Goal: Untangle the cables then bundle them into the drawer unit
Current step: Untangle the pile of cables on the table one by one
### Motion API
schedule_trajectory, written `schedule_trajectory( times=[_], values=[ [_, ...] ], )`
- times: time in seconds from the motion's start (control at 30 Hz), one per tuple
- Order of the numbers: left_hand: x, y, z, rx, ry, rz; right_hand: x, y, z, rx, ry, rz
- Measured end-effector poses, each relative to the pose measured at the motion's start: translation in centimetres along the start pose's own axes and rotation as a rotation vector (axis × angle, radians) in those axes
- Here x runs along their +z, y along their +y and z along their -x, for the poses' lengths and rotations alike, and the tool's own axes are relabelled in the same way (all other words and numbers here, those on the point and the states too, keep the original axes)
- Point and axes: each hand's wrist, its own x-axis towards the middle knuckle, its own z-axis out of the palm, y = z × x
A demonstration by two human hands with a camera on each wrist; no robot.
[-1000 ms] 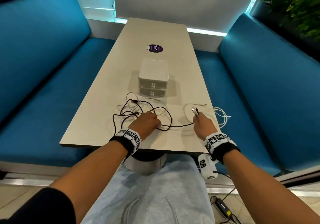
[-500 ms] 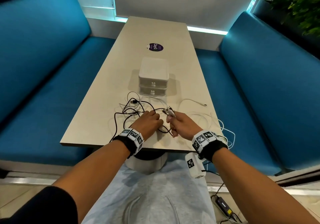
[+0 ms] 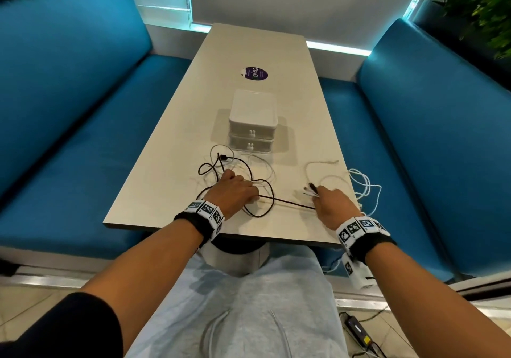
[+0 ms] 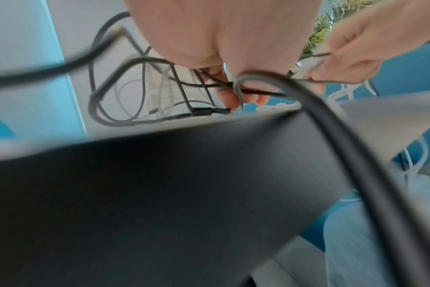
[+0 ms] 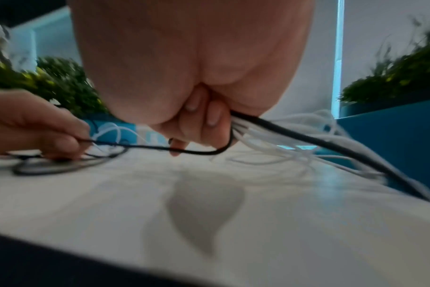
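A tangle of black cable [image 3: 290, 203] and thin white cables [image 3: 267, 168] lies on the near end of the table [image 3: 249, 45], in front of the white two-drawer unit [image 3: 253, 121], whose drawers are closed. My left hand [image 3: 240, 189] rests on the tangle and pinches the black cable [image 4: 258, 91] in its fingertips. My right hand [image 3: 323, 196] grips a bunch of cable ends, black and white [image 5: 270, 132], with plugs sticking out of the fist. The black cable runs tight between my hands. More white cable [image 3: 365, 189] hangs over the table's right edge.
A round purple sticker [image 3: 256, 73] lies beyond the drawer unit. Blue benches [image 3: 69, 95] [image 3: 442, 136] flank the table. A power adapter [image 3: 358, 330] lies on the floor at lower right. Plants [image 3: 475, 3] stand at the back right.
My right hand came in beside the left hand half a second ago, then drew back right with the cable ends, pulling the black cable taut. The left hand stayed on the tangle.
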Motion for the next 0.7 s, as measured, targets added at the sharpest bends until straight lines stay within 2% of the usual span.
schedule_trajectory(
  times=[0.1,0.27,0.47,0.7],
  values=[
    [0.2,0.2,-0.1,-0.021,-0.030,-0.056,0.7,0.3,0.0,0.096,0.048,-0.072],
    [-0.1,0.9,-0.7,-0.078,-0.041,-0.067,1.4,-2.5,-0.5,0.118,0.117,-0.330],
    [-0.4,1.8,-1.4,-0.068,0.001,-0.053,1.2,-6.4,-0.5,-0.067,0.101,-0.495],
    [-0.9,2.1,-1.6,-0.061,0.064,-0.034,1.5,-7.3,-0.4,-0.175,-0.031,-0.374]
  ],
)
